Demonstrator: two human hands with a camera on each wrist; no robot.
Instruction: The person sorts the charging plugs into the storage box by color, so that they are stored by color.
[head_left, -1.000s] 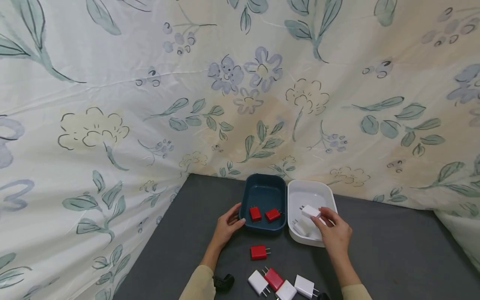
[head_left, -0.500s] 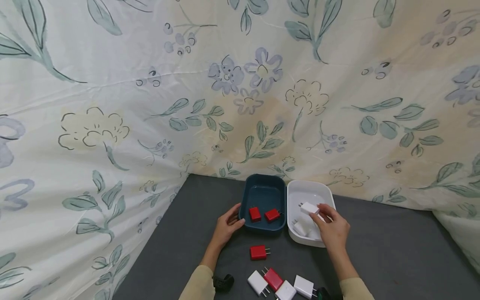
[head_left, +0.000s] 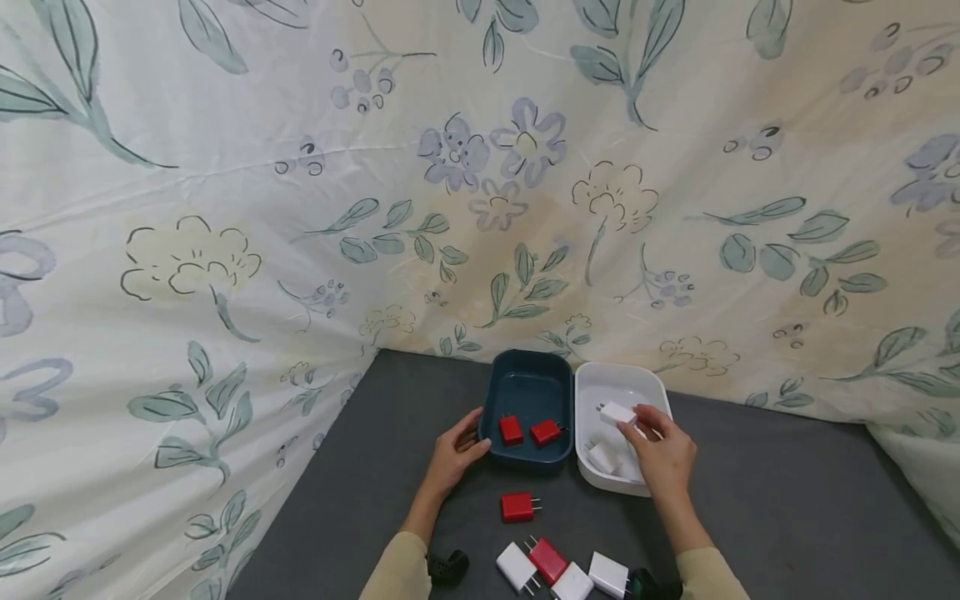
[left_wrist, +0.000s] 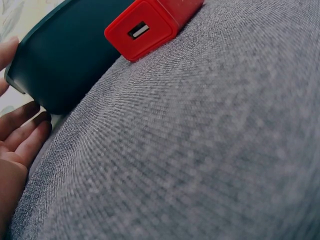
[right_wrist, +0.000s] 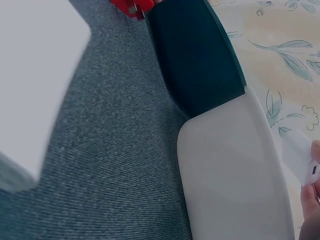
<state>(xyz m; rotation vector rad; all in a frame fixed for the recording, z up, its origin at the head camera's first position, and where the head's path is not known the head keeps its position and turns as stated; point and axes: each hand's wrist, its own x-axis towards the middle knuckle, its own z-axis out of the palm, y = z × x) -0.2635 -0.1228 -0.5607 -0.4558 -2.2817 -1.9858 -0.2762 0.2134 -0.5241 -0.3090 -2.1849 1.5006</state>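
1. Here's my right hand [head_left: 666, 450], thumb and fingers pinching a white, block-shaped plastic charger [head_left: 617, 414] by its rear end.
2. The charger is up over the white, rounded rectangular tray [head_left: 611, 483]; from my right wrist it shows above the rim, clear of it.
3. Long axis? Nearly crosswise, prongs pointing left towards the dark teal, rounded rectangular tray [head_left: 528, 457], socket end on my right-hand side.
4. So the relation that counts is height: open tray beneath, charger above, and a white charger [head_left: 603, 457] lying below it, nearer me. Whether that's one or more, I can't tell.
5. Right hand has it, clearly the nearer; my left hand [head_left: 453, 450] is across the teal tray, at its outer side.
6. Left fingers lie loosely against that side, thumb at the near corner, nothing clenched.
7. Two red block-shaped chargers [head_left: 511, 430] sit in the teal tray, well apart from my pinch.
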